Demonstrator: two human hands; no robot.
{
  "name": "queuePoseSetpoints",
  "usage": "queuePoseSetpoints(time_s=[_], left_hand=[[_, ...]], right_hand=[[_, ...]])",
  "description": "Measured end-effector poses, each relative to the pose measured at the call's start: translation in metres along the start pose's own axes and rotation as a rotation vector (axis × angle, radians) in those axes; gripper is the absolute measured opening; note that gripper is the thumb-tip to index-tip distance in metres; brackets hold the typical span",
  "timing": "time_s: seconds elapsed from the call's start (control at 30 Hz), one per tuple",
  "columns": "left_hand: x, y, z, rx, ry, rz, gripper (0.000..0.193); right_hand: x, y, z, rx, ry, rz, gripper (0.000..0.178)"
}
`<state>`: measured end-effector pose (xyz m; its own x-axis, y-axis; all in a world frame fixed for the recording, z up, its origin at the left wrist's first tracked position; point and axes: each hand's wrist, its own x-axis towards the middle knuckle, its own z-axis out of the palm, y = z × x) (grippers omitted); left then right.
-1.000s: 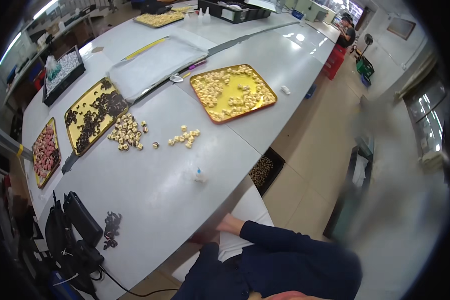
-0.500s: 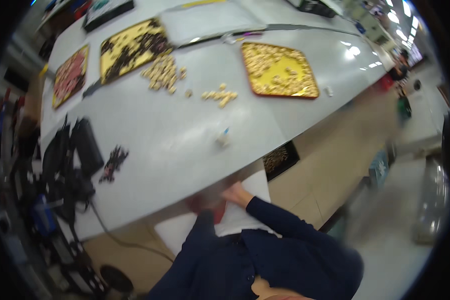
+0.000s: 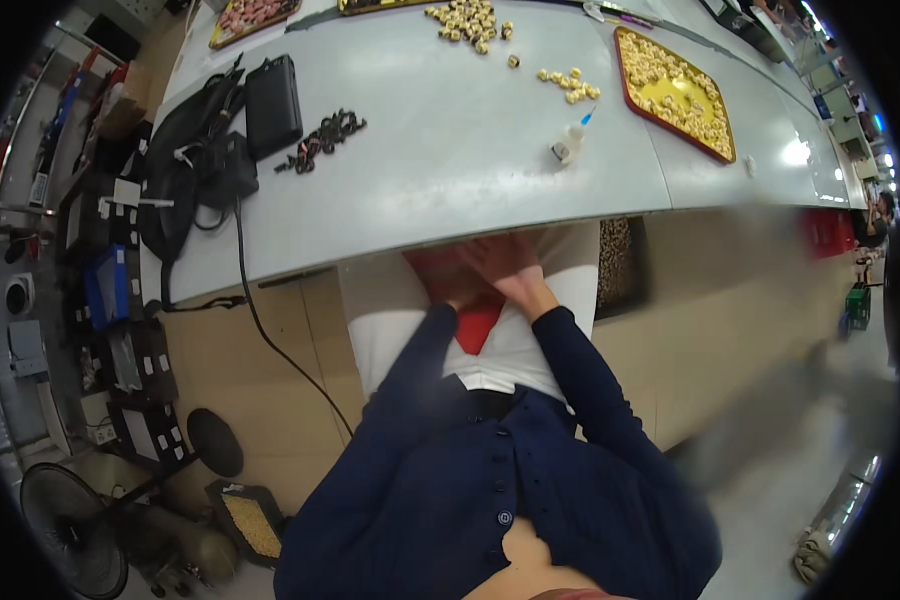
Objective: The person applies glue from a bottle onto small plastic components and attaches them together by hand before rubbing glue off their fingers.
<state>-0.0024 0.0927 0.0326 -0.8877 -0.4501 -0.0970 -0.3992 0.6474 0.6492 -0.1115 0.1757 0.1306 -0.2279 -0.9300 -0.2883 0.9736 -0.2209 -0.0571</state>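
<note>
Both my hands are low in my lap, in the shade beneath the front edge of the grey table (image 3: 450, 150). The fingers of my right hand (image 3: 510, 268) are stretched out and reach toward the left one. My left hand (image 3: 457, 293) is mostly hidden by shade, its sleeve and the right hand, so its fingers do not show clearly. Between my white-clad thighs lies something red (image 3: 482, 328), touching or just below the hands. Across the tabletop stand a small bottle with a blue needle tip (image 3: 568, 146) and a little group of cream-coloured pieces (image 3: 576, 90).
A red-rimmed yellow tray (image 3: 692, 97) holds more cream pieces. Another heap (image 3: 467, 24) lies farther back. On the left are dark curled bits (image 3: 322, 140), a black box-shaped device (image 3: 273, 105) and a cable (image 3: 260, 315) hanging to the floor. A dark bin (image 3: 618, 268) stands below the table.
My view has turned and tipped down, so the table now sits higher in the picture. My right hand now lies with fingers extended, nearer the left hand.
</note>
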Motion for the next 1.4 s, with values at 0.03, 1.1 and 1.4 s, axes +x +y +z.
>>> queuePoseSetpoints(time_s=[0.03,1.1,1.4], left_hand=[[0.004,-0.011,-0.008,-0.073,0.092,-0.021,0.035],[-0.146,0.196,-0.277,-0.689,-0.395,0.707,0.021],[-0.139,0.236,-0.287,-1.299,-0.312,1.234,0.016]], right_hand=[[-0.001,0.002,-0.001,-0.006,-0.067,-0.004,0.046],[0.003,0.008,0.017,-0.001,-0.063,-0.056,0.06],[0.003,0.005,0.016,0.015,-0.065,-0.042,0.058]])
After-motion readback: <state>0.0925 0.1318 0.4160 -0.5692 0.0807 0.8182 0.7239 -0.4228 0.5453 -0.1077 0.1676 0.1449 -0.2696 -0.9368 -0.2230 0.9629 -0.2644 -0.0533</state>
